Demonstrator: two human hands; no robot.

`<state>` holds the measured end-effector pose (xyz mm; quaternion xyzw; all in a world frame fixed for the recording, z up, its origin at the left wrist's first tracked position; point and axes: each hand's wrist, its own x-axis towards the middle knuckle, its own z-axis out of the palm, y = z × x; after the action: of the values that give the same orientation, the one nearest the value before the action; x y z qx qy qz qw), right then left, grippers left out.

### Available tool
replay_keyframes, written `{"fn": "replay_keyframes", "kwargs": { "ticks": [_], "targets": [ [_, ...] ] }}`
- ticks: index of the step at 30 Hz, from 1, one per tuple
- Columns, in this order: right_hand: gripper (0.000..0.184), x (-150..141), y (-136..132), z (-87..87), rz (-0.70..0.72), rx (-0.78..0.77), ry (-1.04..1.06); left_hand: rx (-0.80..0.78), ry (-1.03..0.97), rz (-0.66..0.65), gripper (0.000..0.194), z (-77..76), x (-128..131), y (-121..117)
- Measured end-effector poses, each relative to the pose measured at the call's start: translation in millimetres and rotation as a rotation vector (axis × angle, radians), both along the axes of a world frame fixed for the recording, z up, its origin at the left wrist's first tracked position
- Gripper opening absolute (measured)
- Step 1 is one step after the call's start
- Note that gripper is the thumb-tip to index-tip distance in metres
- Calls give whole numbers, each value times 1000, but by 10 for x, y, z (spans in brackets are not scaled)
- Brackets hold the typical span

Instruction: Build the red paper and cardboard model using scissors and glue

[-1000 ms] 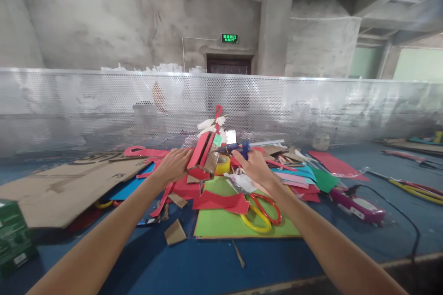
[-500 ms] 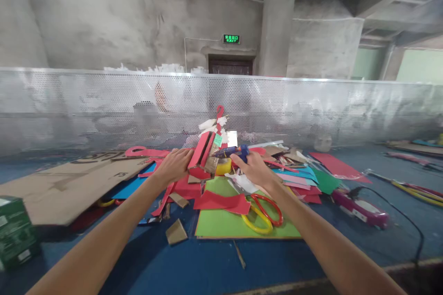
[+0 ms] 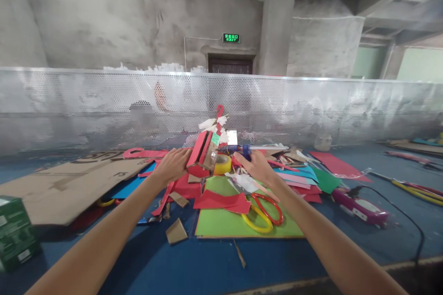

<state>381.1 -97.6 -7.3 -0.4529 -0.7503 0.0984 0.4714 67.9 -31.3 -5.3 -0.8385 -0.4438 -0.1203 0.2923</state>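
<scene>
My left hand (image 3: 173,165) is closed on the left side of a red-covered cardboard box (image 3: 198,154), holding it tilted above the littered tabletop. Brown cardboard and a green patch show on the box's right side. My right hand (image 3: 255,166) grips a dark blue glue gun (image 3: 246,150), its nozzle pointing left close to the box; I cannot tell whether the tip touches it. A pale glue stick (image 3: 273,148) sticks out behind the gun. Below the nozzle stands a roll of yellow tape (image 3: 222,165). A red hook shape with white scraps (image 3: 221,122) rises behind the box.
Scissors with red and yellow handles (image 3: 259,221) rest on green sheets (image 3: 221,226). Flat cardboard (image 3: 79,179) and a green box (image 3: 17,233) are at left. A purple corded device (image 3: 360,207) lies at right. A perforated metal screen (image 3: 104,101) stands behind.
The glue gun has shifted slightly right and turned, so its glue stick shows more plainly. The red box has moved a little left in my left hand.
</scene>
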Motion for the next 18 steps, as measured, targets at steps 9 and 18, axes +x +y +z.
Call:
{"fn": "replay_keyframes", "kwargs": {
  "ticks": [9, 18],
  "targets": [
    [48, -28, 85, -53, -173, 123, -61, 1, -34, -17, 43, 4, 23, -8],
    [51, -104, 13, -29, -121, 96, -82, 49, -1, -6, 42, -34, -14, 44]
  ]
}}
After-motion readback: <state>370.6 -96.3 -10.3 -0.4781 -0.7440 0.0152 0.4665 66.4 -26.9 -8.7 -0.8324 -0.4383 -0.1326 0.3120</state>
